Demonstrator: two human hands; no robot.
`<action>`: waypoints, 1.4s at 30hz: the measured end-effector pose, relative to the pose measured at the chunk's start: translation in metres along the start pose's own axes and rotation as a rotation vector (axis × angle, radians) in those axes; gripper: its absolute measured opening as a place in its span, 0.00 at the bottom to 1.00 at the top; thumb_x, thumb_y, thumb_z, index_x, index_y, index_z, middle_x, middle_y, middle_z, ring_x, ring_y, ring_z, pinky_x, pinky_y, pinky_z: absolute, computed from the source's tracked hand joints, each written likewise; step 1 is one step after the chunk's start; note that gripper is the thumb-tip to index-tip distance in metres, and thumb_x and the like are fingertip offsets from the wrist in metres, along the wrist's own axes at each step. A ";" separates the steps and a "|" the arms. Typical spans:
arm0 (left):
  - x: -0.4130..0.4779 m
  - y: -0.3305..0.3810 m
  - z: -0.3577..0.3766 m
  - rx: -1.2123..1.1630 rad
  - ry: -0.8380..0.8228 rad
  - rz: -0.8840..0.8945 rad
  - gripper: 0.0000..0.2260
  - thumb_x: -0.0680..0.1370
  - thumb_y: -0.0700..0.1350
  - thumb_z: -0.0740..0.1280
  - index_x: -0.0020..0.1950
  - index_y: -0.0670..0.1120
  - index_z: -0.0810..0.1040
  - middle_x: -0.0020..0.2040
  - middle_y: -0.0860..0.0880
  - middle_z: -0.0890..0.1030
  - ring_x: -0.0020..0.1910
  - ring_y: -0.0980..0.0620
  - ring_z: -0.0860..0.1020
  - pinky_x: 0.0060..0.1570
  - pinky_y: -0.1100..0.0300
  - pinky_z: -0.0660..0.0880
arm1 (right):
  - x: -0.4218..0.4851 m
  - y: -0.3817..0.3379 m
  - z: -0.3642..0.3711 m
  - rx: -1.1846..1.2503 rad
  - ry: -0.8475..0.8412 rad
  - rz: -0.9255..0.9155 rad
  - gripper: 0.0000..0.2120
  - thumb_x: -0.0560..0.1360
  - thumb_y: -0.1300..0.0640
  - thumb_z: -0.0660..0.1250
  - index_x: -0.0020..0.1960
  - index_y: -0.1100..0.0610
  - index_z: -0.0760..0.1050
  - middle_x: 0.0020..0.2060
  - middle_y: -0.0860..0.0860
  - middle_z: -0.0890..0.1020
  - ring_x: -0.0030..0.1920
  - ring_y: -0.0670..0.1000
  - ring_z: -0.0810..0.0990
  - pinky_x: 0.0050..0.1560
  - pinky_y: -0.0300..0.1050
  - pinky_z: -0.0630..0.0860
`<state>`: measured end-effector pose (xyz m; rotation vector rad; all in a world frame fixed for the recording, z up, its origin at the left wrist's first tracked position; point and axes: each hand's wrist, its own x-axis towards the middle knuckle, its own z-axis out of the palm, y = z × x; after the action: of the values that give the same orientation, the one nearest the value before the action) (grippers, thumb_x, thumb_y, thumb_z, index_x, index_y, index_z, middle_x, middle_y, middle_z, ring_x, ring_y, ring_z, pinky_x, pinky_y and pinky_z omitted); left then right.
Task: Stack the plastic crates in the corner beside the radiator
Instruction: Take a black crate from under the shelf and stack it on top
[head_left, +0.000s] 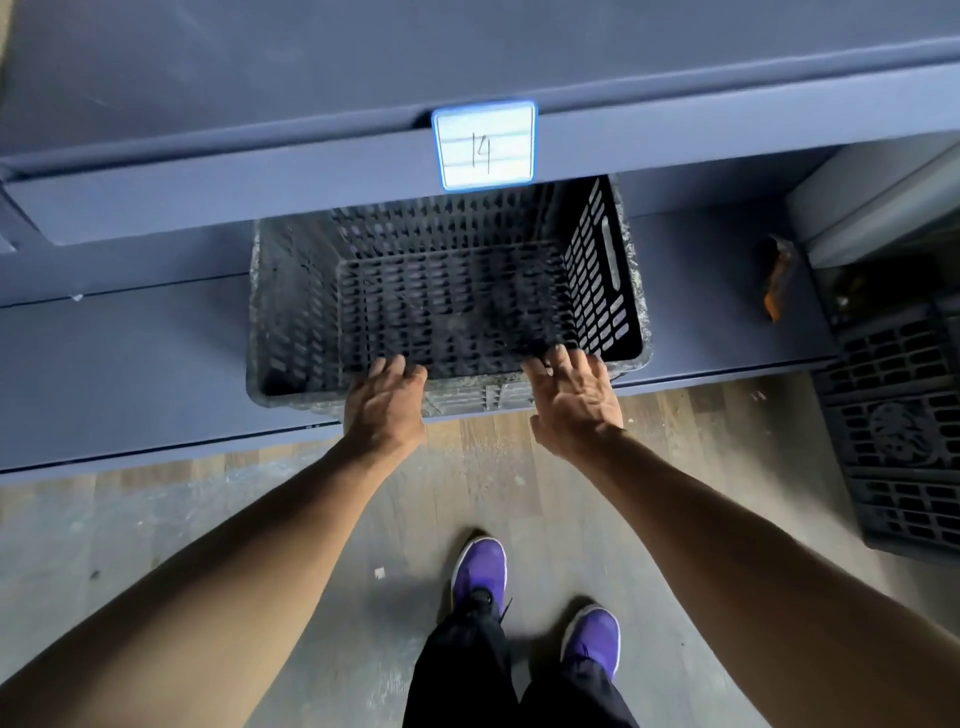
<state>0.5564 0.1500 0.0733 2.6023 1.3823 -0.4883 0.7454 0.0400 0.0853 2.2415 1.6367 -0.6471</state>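
STEP: fetching a crate | black perforated crate (447, 291): centre frame, on lower blue shelf (130, 353) | left hand (384, 402): fingers hooked over near rim | right hand (574, 402): fingers spread at rim, unclamped | NEXT: probably grip, slide out, lift clear

Handwritten "14" on blue-bordered label (484, 146), fixed to front edge of blue shelf (260, 176).

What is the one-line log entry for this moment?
left hand: grips near rim of black crate | right hand: fingers spread over same rim | black crate: on lower shelf
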 end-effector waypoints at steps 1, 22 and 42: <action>0.003 -0.001 0.002 0.001 -0.010 -0.003 0.17 0.73 0.40 0.70 0.60 0.50 0.74 0.56 0.51 0.73 0.60 0.48 0.69 0.56 0.55 0.67 | 0.001 -0.002 -0.001 -0.016 -0.007 0.004 0.35 0.77 0.58 0.59 0.80 0.52 0.47 0.78 0.58 0.52 0.77 0.60 0.53 0.75 0.56 0.50; -0.083 0.010 0.032 0.017 -0.248 0.095 0.15 0.77 0.36 0.60 0.60 0.48 0.78 0.66 0.46 0.70 0.67 0.44 0.65 0.57 0.50 0.74 | -0.069 -0.004 0.055 0.101 -0.248 -0.032 0.29 0.79 0.58 0.58 0.78 0.47 0.56 0.70 0.56 0.70 0.71 0.58 0.67 0.63 0.46 0.68; -0.172 0.128 -0.077 0.127 -0.340 0.353 0.25 0.83 0.50 0.59 0.79 0.49 0.56 0.60 0.43 0.78 0.59 0.47 0.76 0.60 0.53 0.72 | -0.237 0.097 -0.012 0.042 -0.101 0.008 0.13 0.79 0.58 0.54 0.59 0.54 0.73 0.49 0.54 0.80 0.48 0.55 0.78 0.44 0.46 0.64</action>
<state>0.5892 -0.0337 0.2046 2.6171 0.7911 -0.9300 0.7794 -0.1787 0.2146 2.2040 1.5793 -0.7861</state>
